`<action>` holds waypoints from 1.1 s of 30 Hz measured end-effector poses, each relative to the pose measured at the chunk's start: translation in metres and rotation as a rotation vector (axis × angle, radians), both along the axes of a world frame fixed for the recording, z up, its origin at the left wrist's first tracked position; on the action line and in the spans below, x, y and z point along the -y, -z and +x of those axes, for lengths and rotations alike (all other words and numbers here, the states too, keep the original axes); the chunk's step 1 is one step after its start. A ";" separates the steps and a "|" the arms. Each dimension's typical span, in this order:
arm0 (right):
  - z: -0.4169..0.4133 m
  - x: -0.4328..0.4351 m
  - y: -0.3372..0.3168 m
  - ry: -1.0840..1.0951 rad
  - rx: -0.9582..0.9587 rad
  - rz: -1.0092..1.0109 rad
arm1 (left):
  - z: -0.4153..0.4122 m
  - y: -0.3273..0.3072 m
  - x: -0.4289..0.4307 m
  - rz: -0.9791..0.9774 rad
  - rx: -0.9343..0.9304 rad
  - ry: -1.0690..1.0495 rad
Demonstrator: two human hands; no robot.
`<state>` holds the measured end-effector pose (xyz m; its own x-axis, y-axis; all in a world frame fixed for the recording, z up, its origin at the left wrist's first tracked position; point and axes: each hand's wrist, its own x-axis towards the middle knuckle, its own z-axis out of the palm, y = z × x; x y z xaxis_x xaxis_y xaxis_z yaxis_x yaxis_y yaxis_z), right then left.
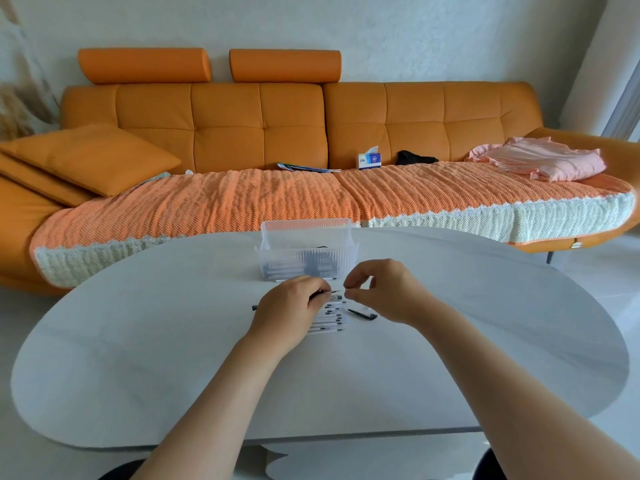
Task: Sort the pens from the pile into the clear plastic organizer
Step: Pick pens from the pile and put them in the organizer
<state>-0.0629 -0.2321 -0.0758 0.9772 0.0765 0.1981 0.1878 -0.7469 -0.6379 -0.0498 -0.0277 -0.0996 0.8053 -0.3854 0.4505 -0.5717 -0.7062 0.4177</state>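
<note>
A clear ribbed plastic organizer (277, 237) stands on the white table (173, 358), with several pens lying in its bottom. Just in front of it, a pile of white pens (330, 322) with black tips lies under my hands. My left hand (289, 315) is closed around a dark pen whose tip pokes out to the right. My right hand (384, 292) pinches a small dark piece, perhaps a pen cap, right at that tip. One black pen (362, 314) lies alone to the right of the pile. Another pen end (255, 307) sticks out left of my left hand.
An orange sofa (294, 126) with a knitted cover runs behind the table. On it lie a tissue box (369, 160), magazines (304, 167), a dark cloth (415, 157) and pink clothing (540, 157). The table's near edge is below my forearms.
</note>
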 end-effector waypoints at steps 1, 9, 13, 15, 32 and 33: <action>-0.002 -0.002 0.001 -0.013 0.006 -0.002 | 0.000 0.000 0.001 -0.010 -0.017 0.015; -0.007 -0.009 0.004 -0.023 0.024 0.026 | -0.001 0.002 0.004 -0.029 -0.055 0.062; -0.009 -0.012 0.005 -0.056 0.012 0.044 | -0.003 -0.001 0.005 -0.023 -0.108 0.088; -0.008 -0.014 0.007 -0.071 0.010 0.032 | -0.004 -0.002 0.005 -0.006 -0.128 0.085; -0.011 -0.017 0.004 -0.066 -0.058 -0.057 | -0.008 -0.010 -0.005 0.007 -0.093 0.020; -0.011 -0.016 0.003 -0.073 -0.069 -0.076 | -0.009 -0.011 -0.005 0.003 -0.090 0.023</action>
<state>-0.0743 -0.2158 -0.0792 0.9796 0.1603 0.1214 0.2011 -0.7795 -0.5933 -0.0584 -0.0231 -0.0887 0.8332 -0.4060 0.3754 -0.5483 -0.6946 0.4657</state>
